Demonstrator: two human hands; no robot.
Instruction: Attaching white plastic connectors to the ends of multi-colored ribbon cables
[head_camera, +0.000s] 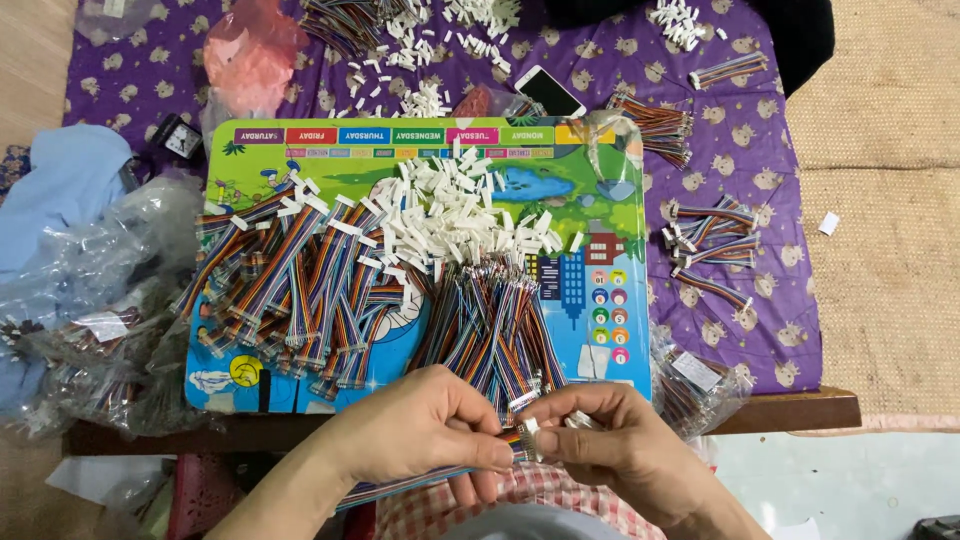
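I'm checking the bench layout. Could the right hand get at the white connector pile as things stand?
Probably yes: the right hand has only loose rainbow wires between it and the white connector pile, but it now pinches a connector.

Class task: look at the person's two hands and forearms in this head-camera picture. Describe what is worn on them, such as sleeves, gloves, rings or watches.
Both are bare. The left hand and right hand wear no gloves, and no ring, watch or bracelet shows. The forearms are uncovered as far as the picture's lower edge, so no sleeves appear. Fingernails are short and unpainted, as far as can be seen.
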